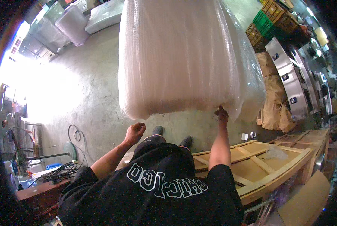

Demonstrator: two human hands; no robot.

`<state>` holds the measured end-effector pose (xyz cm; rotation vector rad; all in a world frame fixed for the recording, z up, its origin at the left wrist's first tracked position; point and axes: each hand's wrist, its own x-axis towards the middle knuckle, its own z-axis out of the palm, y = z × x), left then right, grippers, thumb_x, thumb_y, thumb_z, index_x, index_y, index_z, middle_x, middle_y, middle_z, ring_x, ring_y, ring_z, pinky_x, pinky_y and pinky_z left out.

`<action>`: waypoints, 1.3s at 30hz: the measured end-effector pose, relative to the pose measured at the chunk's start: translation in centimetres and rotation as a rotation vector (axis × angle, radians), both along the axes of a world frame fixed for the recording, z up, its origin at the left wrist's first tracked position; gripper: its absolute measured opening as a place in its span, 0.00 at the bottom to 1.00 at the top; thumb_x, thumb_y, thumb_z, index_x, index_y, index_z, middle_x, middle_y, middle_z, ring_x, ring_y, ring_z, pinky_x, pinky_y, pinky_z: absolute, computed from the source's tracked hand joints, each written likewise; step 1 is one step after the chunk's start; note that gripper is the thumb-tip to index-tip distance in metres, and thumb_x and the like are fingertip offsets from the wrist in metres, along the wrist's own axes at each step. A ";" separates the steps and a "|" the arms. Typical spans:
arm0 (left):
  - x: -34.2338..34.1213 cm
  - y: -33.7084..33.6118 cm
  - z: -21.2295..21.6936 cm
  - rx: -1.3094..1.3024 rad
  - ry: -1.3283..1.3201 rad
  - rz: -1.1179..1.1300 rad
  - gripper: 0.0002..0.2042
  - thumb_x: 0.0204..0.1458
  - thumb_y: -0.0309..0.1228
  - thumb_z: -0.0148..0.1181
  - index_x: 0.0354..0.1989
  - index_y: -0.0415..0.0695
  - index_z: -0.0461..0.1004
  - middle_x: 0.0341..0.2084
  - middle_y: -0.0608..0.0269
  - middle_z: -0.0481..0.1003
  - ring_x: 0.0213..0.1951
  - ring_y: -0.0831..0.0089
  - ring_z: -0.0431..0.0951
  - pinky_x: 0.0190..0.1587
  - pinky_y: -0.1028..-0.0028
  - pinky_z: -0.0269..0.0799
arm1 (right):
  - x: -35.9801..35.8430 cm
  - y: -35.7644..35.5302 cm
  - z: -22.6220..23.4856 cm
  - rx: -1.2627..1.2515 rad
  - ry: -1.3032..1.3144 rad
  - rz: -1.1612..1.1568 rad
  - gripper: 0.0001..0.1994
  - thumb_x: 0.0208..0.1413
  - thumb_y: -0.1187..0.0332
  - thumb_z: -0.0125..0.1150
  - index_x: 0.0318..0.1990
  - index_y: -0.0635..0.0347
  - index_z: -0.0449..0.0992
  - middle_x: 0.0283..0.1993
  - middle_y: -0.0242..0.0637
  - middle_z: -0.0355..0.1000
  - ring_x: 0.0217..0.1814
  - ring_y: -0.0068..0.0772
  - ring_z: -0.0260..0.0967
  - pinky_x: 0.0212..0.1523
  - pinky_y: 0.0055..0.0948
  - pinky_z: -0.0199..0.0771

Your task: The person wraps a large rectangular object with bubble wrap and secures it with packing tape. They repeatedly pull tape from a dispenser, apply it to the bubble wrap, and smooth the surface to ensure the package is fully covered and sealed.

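Note:
A large block-shaped bundle covered in clear bubble wrap fills the upper middle of the view. My right hand reaches forward to its near lower edge, fingers pinched on the bubble wrap close to the right corner. Just below the near left corner is my left hand, its fingers curled closed. Whether a strip of the film is between those fingers I cannot make out. Looser film hangs along the bundle's right side. What lies inside the wrap is blurred by its layers.
Wooden frames stand close at my right, with brown paper-covered bundles and steel panels farther off. Plastic crates are stacked at far right. At left, a cable lies on the concrete floor; other wrapped pieces stand behind.

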<state>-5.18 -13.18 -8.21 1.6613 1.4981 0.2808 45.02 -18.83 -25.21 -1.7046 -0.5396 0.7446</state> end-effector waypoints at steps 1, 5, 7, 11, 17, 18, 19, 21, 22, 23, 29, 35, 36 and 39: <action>0.2 0.3 -0.1 0.000 -0.018 0.001 0.18 0.60 0.40 0.62 0.47 0.36 0.80 0.39 0.44 0.83 0.44 0.59 0.85 0.49 0.64 0.78 | 0.8 0.3 -0.4 0.006 -0.002 -0.042 0.16 0.67 0.60 0.56 0.32 0.58 0.83 0.34 0.33 0.81 0.31 0.26 0.76 0.33 0.31 0.75; 3.6 1.3 -1.1 0.047 -0.171 -0.010 0.19 0.59 0.39 0.63 0.50 0.35 0.79 0.39 0.47 0.83 0.45 0.58 0.85 0.48 0.65 0.79 | 5.8 -3.9 -2.2 -0.171 -0.676 0.014 0.15 0.66 0.55 0.56 0.38 0.58 0.80 0.35 0.35 0.80 0.32 0.27 0.76 0.34 0.30 0.74; 0.9 0.2 -0.2 0.033 -0.131 0.092 0.21 0.58 0.40 0.65 0.53 0.35 0.77 0.43 0.47 0.82 0.46 0.58 0.84 0.48 0.65 0.79 | -3.5 -1.1 -0.3 -0.001 -0.401 0.023 0.18 0.65 0.52 0.58 0.43 0.58 0.79 0.36 0.35 0.80 0.33 0.27 0.77 0.34 0.29 0.73; 3.0 0.5 0.3 0.123 -0.179 0.154 0.27 0.56 0.42 0.68 0.58 0.35 0.73 0.51 0.46 0.79 0.50 0.56 0.83 0.48 0.65 0.80 | -11.8 0.8 5.3 0.291 0.372 -0.189 0.16 0.62 0.54 0.63 0.44 0.58 0.79 0.36 0.36 0.80 0.33 0.29 0.77 0.33 0.27 0.71; 4.7 -0.1 -0.6 0.100 -0.176 0.238 0.29 0.54 0.45 0.69 0.58 0.36 0.74 0.50 0.46 0.80 0.49 0.55 0.83 0.47 0.62 0.79 | -16.9 0.0 6.6 0.240 0.287 0.180 0.15 0.61 0.55 0.64 0.45 0.58 0.78 0.38 0.35 0.80 0.37 0.26 0.77 0.37 0.27 0.70; 4.6 -0.3 -0.8 0.124 -0.214 0.250 0.29 0.54 0.44 0.69 0.58 0.36 0.75 0.51 0.45 0.80 0.50 0.56 0.83 0.47 0.62 0.79 | -17.5 0.0 6.4 0.216 0.288 0.207 0.16 0.61 0.55 0.65 0.45 0.58 0.78 0.38 0.35 0.80 0.38 0.27 0.77 0.38 0.28 0.71; 4.9 -0.2 -0.8 0.145 -0.257 0.257 0.29 0.54 0.44 0.69 0.58 0.35 0.75 0.51 0.45 0.80 0.50 0.56 0.83 0.46 0.63 0.79 | -17.9 -0.1 6.4 0.191 0.284 0.230 0.16 0.60 0.54 0.65 0.46 0.58 0.78 0.39 0.35 0.80 0.39 0.27 0.77 0.38 0.29 0.71; 5.2 0.1 0.8 0.043 -0.188 0.222 0.28 0.55 0.44 0.69 0.58 0.35 0.75 0.53 0.45 0.79 0.52 0.56 0.82 0.46 0.63 0.80 | -18.6 -0.2 6.6 0.141 0.408 0.210 0.17 0.60 0.54 0.65 0.47 0.57 0.78 0.39 0.35 0.80 0.40 0.27 0.78 0.40 0.30 0.71; 4.5 0.2 -0.7 0.039 -0.213 0.233 0.30 0.55 0.44 0.68 0.60 0.34 0.73 0.54 0.44 0.78 0.52 0.55 0.81 0.48 0.63 0.79 | -19.0 0.0 6.3 0.107 0.385 0.236 0.17 0.60 0.54 0.64 0.48 0.57 0.78 0.40 0.34 0.81 0.40 0.28 0.78 0.40 0.31 0.72; 4.4 0.2 -1.2 0.020 -0.194 0.196 0.31 0.55 0.44 0.68 0.61 0.34 0.72 0.55 0.44 0.78 0.53 0.55 0.81 0.49 0.62 0.79 | -19.2 -0.5 5.6 0.065 0.357 0.246 0.18 0.60 0.54 0.64 0.48 0.57 0.78 0.40 0.34 0.81 0.40 0.28 0.78 0.41 0.32 0.72; 4.6 1.9 -3.5 -0.105 -0.140 -0.042 0.35 0.55 0.46 0.68 0.65 0.34 0.67 0.57 0.44 0.76 0.57 0.56 0.79 0.55 0.60 0.75 | -20.0 -0.6 5.1 -0.007 0.389 0.297 0.18 0.63 0.51 0.59 0.50 0.55 0.78 0.41 0.33 0.80 0.39 0.30 0.78 0.40 0.34 0.73; 7.4 3.3 1.0 -0.045 -0.126 -0.559 0.28 0.58 0.43 0.65 0.60 0.35 0.73 0.54 0.47 0.79 0.53 0.59 0.81 0.55 0.63 0.75 | -15.1 -3.8 4.7 0.518 0.734 -0.458 0.27 0.66 0.39 0.50 0.57 0.49 0.75 0.50 0.31 0.78 0.48 0.33 0.75 0.46 0.36 0.72; 6.3 3.8 0.0 0.031 -0.178 -0.536 0.19 0.58 0.39 0.67 0.54 0.42 0.79 0.51 0.52 0.81 0.50 0.59 0.83 0.52 0.61 0.77 | -14.9 -2.6 7.4 0.592 0.801 -0.546 0.29 0.66 0.35 0.47 0.58 0.49 0.74 0.52 0.31 0.77 0.50 0.34 0.73 0.48 0.36 0.71; 11.6 3.2 8.3 0.059 -0.198 -0.583 0.17 0.56 0.35 0.68 0.53 0.42 0.80 0.49 0.51 0.82 0.49 0.58 0.83 0.52 0.64 0.77 | -10.8 -4.8 10.4 0.759 0.773 -0.606 0.33 0.65 0.32 0.44 0.60 0.48 0.72 0.54 0.29 0.75 0.53 0.34 0.72 0.55 0.40 0.65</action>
